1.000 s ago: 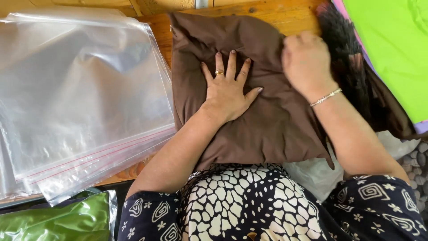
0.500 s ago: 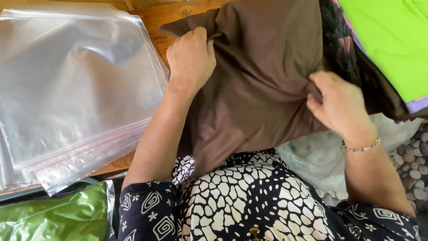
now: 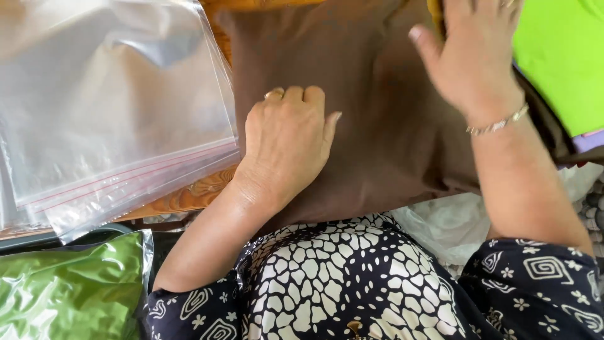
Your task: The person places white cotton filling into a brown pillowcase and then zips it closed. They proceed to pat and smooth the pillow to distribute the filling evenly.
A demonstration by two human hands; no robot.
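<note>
Head view: my left hand (image 3: 286, 141) is pressed down on the brown fabric cushion cover (image 3: 377, 126), fingers curled together, knuckles up, nothing clamped in it. My right hand (image 3: 469, 53) sits at the upper right of the frame, fingers spread apart and flat against the same brown fabric near its top edge; can't tell if it is pinching any cloth underneath. The cover lies across centre frame, on the wooden counter (image 3: 189, 196), its lower edge reaching my patterned dark-and-white dress (image 3: 340, 283).

Risks, as I judge them: fabric is loose and smooth, so it could slide or bunch under the left palm if the right hand pulls sideways. My bracelet (image 3: 497, 123) could snag the cloth.

Around:
- stack of clear plastic zip bags with pink seal strips (image 3: 113, 113), upper left, just beside the cover and touching its left edge. Slippery; a nudge from my left forearm could fan the stack off the counter.
- green fabric packed in a clear bag (image 3: 69, 289), lower left.
- bright green cloth (image 3: 560, 56), upper right, near my right hand.
- crumpled white plastic (image 3: 440, 220), lower right, partly under the cover.
</note>
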